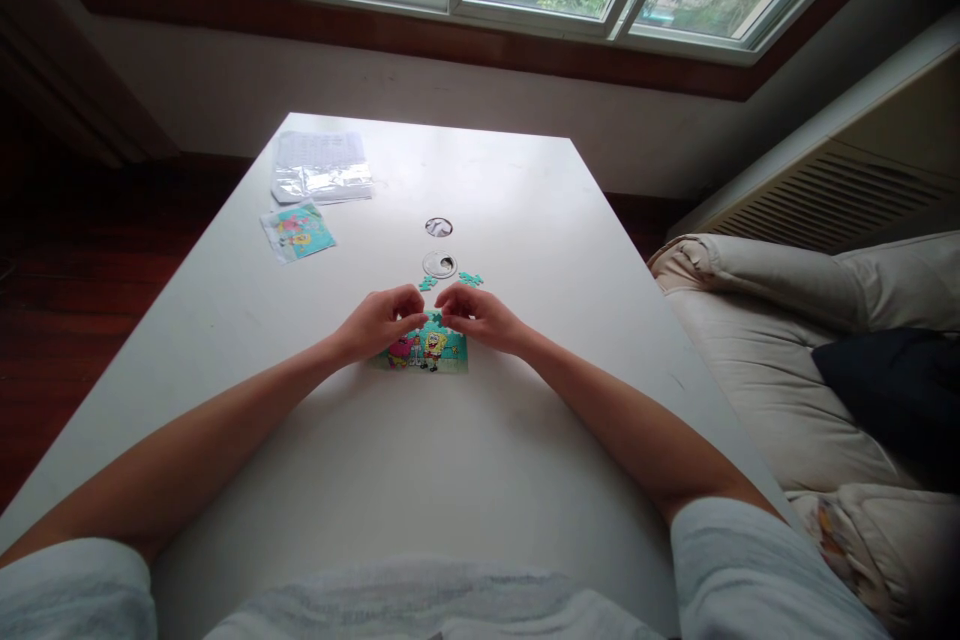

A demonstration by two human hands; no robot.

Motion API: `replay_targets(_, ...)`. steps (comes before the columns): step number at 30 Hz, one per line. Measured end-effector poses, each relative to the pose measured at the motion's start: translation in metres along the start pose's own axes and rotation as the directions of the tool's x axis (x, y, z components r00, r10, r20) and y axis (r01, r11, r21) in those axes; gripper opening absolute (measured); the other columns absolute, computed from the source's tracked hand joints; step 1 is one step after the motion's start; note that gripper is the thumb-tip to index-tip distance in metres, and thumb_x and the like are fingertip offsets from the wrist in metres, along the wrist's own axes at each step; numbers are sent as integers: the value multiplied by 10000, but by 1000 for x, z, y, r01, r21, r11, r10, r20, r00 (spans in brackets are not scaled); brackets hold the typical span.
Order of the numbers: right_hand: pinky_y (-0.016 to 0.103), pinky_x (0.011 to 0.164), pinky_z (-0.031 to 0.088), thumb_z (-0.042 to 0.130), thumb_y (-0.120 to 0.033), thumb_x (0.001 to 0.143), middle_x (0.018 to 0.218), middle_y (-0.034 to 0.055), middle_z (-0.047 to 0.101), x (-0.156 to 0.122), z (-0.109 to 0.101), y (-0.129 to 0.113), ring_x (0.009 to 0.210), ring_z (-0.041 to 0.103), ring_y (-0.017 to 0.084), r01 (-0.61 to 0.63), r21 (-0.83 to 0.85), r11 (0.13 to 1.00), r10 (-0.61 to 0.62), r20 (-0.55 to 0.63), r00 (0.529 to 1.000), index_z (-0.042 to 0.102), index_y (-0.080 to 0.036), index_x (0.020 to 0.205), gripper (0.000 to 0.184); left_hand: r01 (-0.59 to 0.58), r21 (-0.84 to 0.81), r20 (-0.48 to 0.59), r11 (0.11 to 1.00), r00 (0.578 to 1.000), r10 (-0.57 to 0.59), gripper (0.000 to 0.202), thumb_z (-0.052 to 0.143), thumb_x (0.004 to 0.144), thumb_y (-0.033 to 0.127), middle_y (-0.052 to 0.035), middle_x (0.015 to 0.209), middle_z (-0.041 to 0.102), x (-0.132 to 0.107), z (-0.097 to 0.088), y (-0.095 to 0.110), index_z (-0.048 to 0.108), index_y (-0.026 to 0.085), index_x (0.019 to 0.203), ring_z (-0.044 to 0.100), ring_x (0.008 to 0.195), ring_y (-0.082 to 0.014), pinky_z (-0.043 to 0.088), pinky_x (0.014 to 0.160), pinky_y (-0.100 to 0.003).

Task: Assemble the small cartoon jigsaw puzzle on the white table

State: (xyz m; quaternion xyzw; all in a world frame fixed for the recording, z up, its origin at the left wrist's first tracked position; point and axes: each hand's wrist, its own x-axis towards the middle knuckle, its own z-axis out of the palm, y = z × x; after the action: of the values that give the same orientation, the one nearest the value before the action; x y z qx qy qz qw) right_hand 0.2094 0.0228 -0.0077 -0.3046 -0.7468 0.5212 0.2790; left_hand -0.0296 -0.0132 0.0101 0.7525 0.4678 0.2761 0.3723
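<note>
A mostly assembled jigsaw puzzle with cartoon figures on a teal ground lies flat on the white table. My left hand is over its upper left part, thumb and fingers closed together; whatever they hold is hidden. Over the upper right part is my right hand, also closed, its thumb and finger tips at a small teal jigsaw piece. Just beyond my hands lie loose jigsaw pieces, a few on the left and more on the right.
Two round metal-rimmed inserts sit in the table's middle. At the far left are a picture card and papers in a clear plastic sleeve. A light sofa with a dark cushion borders the right side; windows are ahead.
</note>
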Motion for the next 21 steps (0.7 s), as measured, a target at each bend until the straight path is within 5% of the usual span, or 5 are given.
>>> replay_targets(3, 276, 701, 434, 637, -398, 901, 805, -8, 567, 0, -10, -1, 711, 499, 125, -5, 0, 1000, 5, -28, 1000, 655, -219, 1163, 318, -26, 129, 18, 991, 1000, 24, 204, 574, 915, 402, 16, 769, 633, -1, -6, -4, 603, 203, 881, 512, 660, -121, 409, 650, -254)
replay_targets(10, 273, 677, 458, 663, -358, 848, 786, 10, 650, 0, -25, 5, 707, 572, 134, -122, -1, 993, 122, -28, 992, 689, -192, 1033, 250, -211, 356, 107, 910, 977, 185, 156, 553, 931, 339, -42, 939, 674, 2, -17, -16, 649, 220, 906, 581, 891, -201, 437, 820, -318)
replay_targets(21, 246, 649, 426, 618, -224, 796, 769, -3, 651, -4, -33, -3, 711, 568, 131, -138, -275, 951, 173, 106, 979, 726, -183, 923, 171, -303, 373, 209, 877, 948, 238, 142, 634, 889, 338, -55, 1046, 659, 5, -23, -24, 703, 245, 972, 597, 949, -212, 435, 853, -318)
